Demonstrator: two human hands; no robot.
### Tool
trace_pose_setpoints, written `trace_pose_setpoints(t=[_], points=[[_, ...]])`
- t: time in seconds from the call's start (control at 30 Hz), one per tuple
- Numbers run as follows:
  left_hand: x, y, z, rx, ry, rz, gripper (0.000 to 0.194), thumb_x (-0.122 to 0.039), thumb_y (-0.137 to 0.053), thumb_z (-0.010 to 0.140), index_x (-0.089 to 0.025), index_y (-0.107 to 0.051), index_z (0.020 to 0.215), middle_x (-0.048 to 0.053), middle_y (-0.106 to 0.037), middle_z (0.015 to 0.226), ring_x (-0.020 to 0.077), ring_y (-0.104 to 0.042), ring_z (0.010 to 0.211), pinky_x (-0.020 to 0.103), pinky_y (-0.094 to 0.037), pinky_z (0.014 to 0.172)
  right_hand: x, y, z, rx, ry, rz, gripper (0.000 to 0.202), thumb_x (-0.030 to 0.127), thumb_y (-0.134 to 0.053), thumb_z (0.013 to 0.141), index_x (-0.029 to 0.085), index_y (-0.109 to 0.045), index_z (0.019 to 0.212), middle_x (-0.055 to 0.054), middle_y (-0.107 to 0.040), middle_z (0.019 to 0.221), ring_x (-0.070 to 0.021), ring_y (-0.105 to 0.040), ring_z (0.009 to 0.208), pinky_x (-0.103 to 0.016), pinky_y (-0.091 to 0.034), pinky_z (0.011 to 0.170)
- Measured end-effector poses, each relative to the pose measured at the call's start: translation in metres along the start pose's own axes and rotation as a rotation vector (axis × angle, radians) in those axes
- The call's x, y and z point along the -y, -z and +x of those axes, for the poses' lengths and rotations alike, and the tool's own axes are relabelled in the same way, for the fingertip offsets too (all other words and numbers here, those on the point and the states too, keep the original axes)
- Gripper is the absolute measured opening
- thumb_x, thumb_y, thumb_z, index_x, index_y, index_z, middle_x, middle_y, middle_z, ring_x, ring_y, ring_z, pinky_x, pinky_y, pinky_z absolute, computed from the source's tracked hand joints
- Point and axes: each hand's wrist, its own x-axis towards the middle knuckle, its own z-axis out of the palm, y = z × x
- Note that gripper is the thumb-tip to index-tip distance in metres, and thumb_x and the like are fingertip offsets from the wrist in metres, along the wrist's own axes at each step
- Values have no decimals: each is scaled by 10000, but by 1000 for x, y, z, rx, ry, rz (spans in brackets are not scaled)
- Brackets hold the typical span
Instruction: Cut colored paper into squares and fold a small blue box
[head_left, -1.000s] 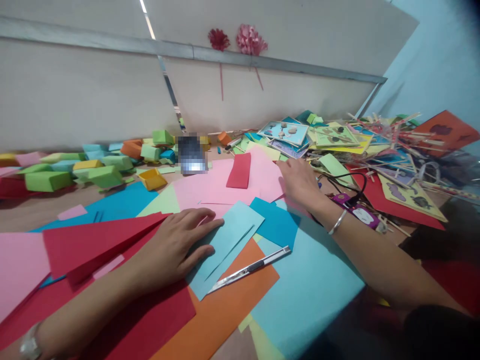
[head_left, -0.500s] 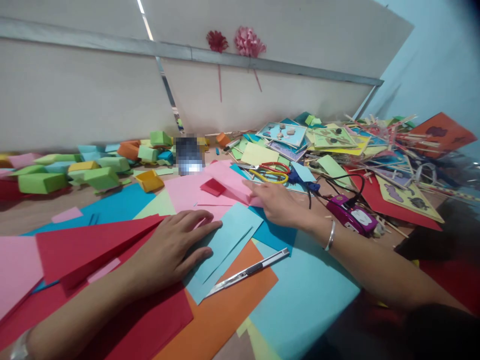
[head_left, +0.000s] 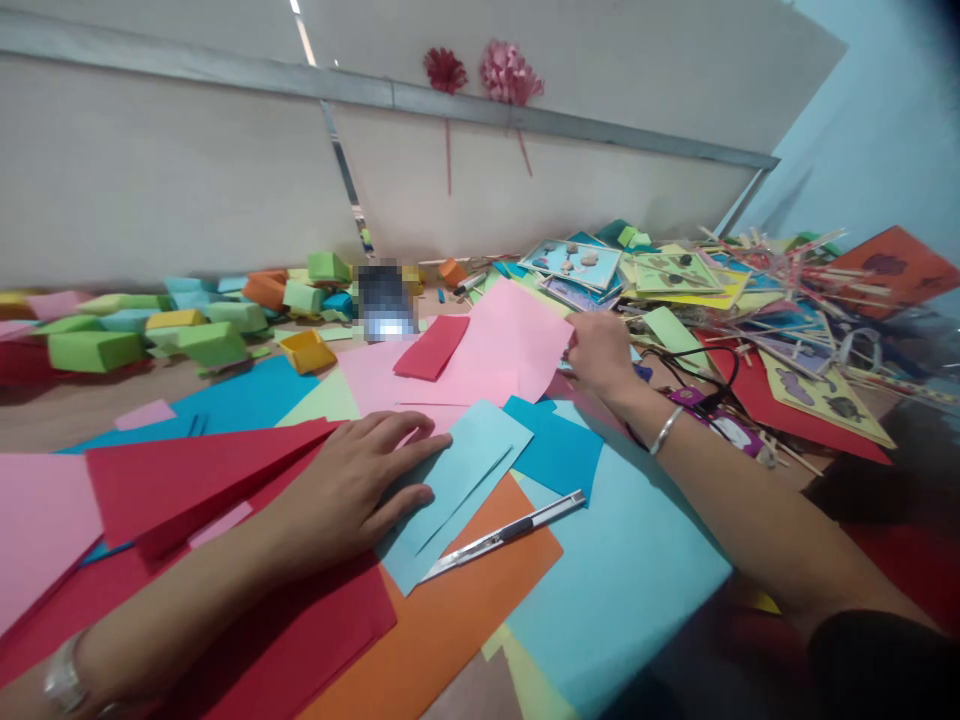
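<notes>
Silver and black craft knife [head_left: 504, 537]. Under it, orange paper [head_left: 480, 595]; left of it, red card [head_left: 322, 615]; right, a light blue sheet [head_left: 637, 570]; beyond it, pink paper [head_left: 517, 340]; far right of it, yellow card [head_left: 816, 388] patterned with purple and dark shapes.

Obstacle: cutter knife [head_left: 504, 537] near left hand [head_left: 341, 490]

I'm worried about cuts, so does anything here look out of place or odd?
Possibly the utility knife: it lies loose across the orange paper, blade seemingly out, close to the left hand, an odd spot for an exposed edge.
</notes>
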Motion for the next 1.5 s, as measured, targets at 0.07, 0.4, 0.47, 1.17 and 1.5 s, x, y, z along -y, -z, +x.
trace_pose_setpoints(t=[0.07, 0.4, 0.47, 1.17, 1.5], points=[[0, 0, 1, -13, 5, -18, 476, -502, -405, 990, -313, -573, 1393, 109, -569, 1386, 335, -515, 1220, 500, -436, 988, -9, 10, 7, -137, -109, 1, 211, 149, -514, 882, 145, -712, 810, -123, -711, 827, -282, -635, 891, -405, -453, 806], [1, 0, 1, -22, 10, -32, 464, -495, -415, 985, -337, -571, 1392, 98, -573, 1381, 343, -522, 1214, 505, -438, 973, 16, 27, -4, -449, -119, 807, 109, 298, -604, 905, 209, -643, 855, 0, -636, 728, -103, -587, 557, -237, -540, 510], [1, 1, 1, -11, 8, -21, 469, -499, -404, 989, -331, -567, 1395, 103, -573, 1381, 344, -524, 1214, 513, -440, 971, 25, 23, -9, -302, -181, 879, 141, 276, -638, 886, 192, -616, 775, 13, -608, 682, -83, -555, 507, -204, -508, 458], [-25, 26, 11, -125, 386, -554, 261, -443, -599, 801, -229, -747, 827, 49, -762, 795, 209, -648, 711, 301, -486, 635, 65, 5, -59, 566, 442, 522, 145, 159, -612, 866, 143, -737, 795, -34, -735, 753, -128, -636, 686, -234, -447, 662], [4, 39, 13, -698, 942, -1032, 286, -395, -860, 553, -208, -732, 728, 16, -712, 756, 134, -591, 659, 215, -475, 561, 46, 8, -38, 556, -154, 777, 122, 208, -628, 731, 158, -645, 621, 7, -615, 535, -93, -523, 501, -208, -356, 478]])
